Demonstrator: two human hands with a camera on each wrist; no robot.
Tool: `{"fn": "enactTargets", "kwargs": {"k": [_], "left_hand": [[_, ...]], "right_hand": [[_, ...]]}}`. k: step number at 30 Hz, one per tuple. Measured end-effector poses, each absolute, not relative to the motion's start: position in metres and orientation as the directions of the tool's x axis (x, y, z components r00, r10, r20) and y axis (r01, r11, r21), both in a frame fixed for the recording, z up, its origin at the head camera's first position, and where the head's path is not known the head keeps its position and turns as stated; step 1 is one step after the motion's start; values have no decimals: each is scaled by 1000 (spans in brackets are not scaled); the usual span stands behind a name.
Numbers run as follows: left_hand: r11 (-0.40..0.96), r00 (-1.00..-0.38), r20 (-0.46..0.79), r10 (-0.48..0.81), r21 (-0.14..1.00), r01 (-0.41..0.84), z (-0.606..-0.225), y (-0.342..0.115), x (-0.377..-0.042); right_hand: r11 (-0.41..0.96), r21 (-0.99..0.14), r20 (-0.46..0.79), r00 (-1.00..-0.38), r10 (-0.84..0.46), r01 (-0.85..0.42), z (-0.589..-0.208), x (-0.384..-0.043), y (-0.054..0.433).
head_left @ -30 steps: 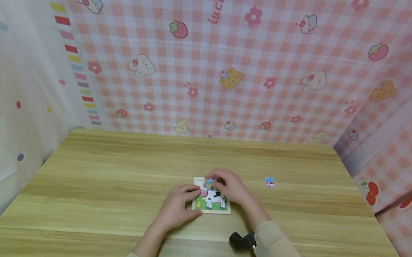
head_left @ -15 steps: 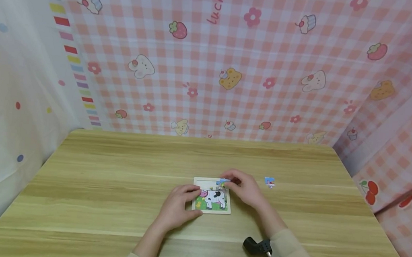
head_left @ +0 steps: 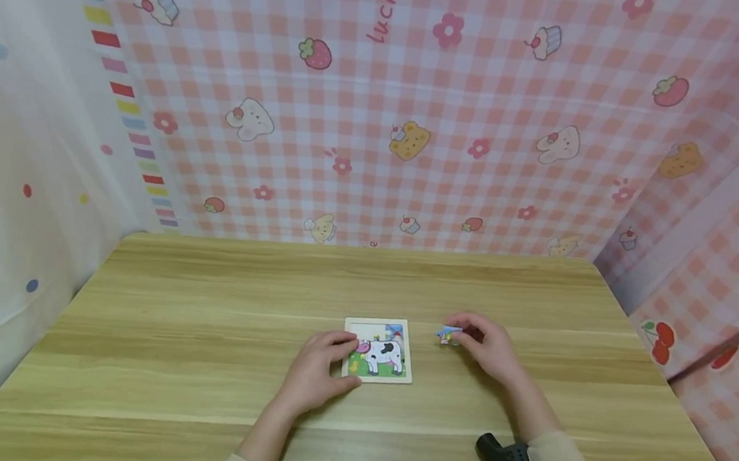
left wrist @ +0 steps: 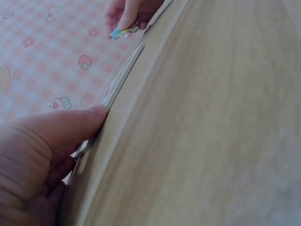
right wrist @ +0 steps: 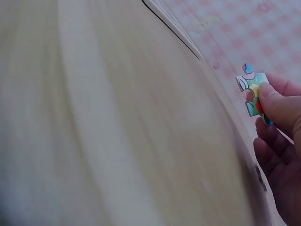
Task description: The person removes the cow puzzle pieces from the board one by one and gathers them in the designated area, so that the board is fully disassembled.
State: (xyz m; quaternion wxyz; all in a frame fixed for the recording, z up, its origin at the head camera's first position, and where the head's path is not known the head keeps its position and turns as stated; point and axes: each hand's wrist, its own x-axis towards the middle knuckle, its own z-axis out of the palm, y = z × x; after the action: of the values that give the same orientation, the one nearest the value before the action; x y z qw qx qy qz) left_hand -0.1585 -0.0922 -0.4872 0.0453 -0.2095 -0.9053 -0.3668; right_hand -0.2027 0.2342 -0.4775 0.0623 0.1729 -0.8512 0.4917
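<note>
A small square cow jigsaw puzzle in a pale frame lies on the table; a bare pale area shows at its upper left and top middle. My left hand holds the frame at its left side, thumb on the near edge and fingers over the left part, as the left wrist view also shows from low down. To the right of the frame, my right hand pinches a puzzle piece between thumb and fingers. That piece has blue, green, yellow and red patches, and is held off the table.
The wood-grain table runs back to a pink checked cloth. A small dark flat thing lies on the table under the right hand. Black wrist-camera mounts sit at the sleeves.
My right hand has moved right, away from the frame, carrying the pinched piece. It now covers the spot where a loose blue piece lay. The left hand stays on the frame.
</note>
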Motion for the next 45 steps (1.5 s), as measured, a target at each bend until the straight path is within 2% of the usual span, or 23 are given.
{"fn": "enactTargets", "kwargs": {"k": [5, 21, 45], "left_hand": [[643, -909, 236, 343, 647, 411, -486, -93, -158], [646, -911, 225, 346, 646, 406, -483, -92, -157], [650, -907, 235, 348, 637, 415, -483, -91, -156]], "right_hand": [[463, -811, 303, -934, -191, -358, -476, -199, 254], [578, -776, 259, -963, -73, -253, -477, -193, 301], [732, -642, 257, -964, -74, -228, -482, -211, 317]]}}
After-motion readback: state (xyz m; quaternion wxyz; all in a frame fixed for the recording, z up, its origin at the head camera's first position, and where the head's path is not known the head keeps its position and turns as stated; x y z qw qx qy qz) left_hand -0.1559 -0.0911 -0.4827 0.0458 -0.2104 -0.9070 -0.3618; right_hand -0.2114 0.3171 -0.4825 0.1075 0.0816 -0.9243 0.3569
